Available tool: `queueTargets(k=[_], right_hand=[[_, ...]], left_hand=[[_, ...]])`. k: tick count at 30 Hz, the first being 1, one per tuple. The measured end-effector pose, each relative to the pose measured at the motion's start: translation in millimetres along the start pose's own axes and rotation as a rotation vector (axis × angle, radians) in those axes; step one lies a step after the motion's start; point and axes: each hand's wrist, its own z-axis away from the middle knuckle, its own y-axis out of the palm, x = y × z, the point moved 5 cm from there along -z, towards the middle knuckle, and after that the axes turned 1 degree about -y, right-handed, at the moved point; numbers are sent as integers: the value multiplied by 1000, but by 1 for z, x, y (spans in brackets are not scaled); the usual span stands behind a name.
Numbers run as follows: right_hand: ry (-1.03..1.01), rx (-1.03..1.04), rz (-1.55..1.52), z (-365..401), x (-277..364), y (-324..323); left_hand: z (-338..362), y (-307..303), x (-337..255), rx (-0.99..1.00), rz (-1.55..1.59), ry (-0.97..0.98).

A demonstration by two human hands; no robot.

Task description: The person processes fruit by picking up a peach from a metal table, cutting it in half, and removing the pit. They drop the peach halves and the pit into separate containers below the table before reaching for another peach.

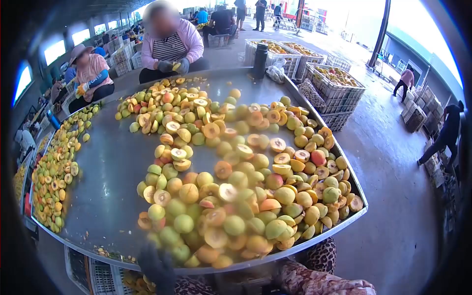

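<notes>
At the near edge of the metal table, my left hand shows as a dark, gloved, smeared shape. Its fingers do not show clearly, and I see nothing in it. My right hand is not in view; a patterned sleeve reaches in at the bottom right, below the rim. Nearest to my left hand is a big heap of halved yellow-green peaches, some with brown stones in the cut faces. Part of the heap looks hazy.
More halved fruit lines the table's left side. Across from me a person in pink handles fruit in grey gloves. A dark flask stands at the far corner. Fruit-filled crates are stacked beyond; another crate sits below the near edge.
</notes>
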Motion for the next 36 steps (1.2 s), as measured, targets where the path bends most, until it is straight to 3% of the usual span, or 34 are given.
queueTargets(k=[6, 9, 10, 13, 14, 16, 18, 21, 22, 24, 26, 27, 28, 29, 30, 31, 32, 33, 34, 35, 36], right_hand=[[-37, 43, -256, 73, 16, -33], [-94, 147, -403, 147, 28, -43], [-115, 183, -453, 169, 31, -44], [-124, 208, -585, 218, 55, -80], [-122, 170, -601, 232, 71, -105], [-119, 93, -631, 262, 104, -157], [-281, -78, -680, 270, 117, -173], [-579, -361, -655, 280, 130, -188], [-658, -425, -624, 300, 143, -202], [-678, -446, -445, 307, 148, -206], [-636, -579, -327, 301, 132, -201], [-615, -641, -267, 298, 126, -198], [-596, -696, -209, 298, 122, -195], [-518, -730, -386, 305, 121, -206], [-432, -747, -572, 311, 119, -220], [-274, -825, -459, 314, 110, -226], [-222, -785, -542, 311, 103, -233], [-173, -811, -526, 311, 100, -236], [-192, -724, -769, 314, 105, -237], [-215, -536, -1019, 323, 123, -238], [-178, -409, -1050, 334, 142, -241]], left_hand=[[7, 2, 5, -91, 95, -14], [11, -16, 4, -133, 376, 6], [15, -28, -3, -252, 482, -6], [33, -67, -43, -126, 632, 127], [43, -87, -74, -38, 579, 157], [63, -73, -108, 311, 916, 262], [99, 8, -106, 581, 1250, 160], [113, -61, -171, 995, 1617, -8], [119, -63, -183, 1134, 1812, 46], [129, -15, -165, 789, 1285, 591], [137, -8, -165, 674, 1098, 744], [131, -24, -177, 744, 1199, 666], [128, -8, -174, 832, 1355, 435], [126, 8, -170, 879, 1522, 186], [125, 13, -164, 911, 1705, -248], [132, -2, -154, 823, 1807, -303], [116, -49, -171, 723, 1897, -367], [106, -47, -172, 681, 2162, -451], [102, -26, -156, 695, 2175, -577], [96, -34, -153, 645, 2148, -502], [92, -46, -157, 648, 2115, -432]])
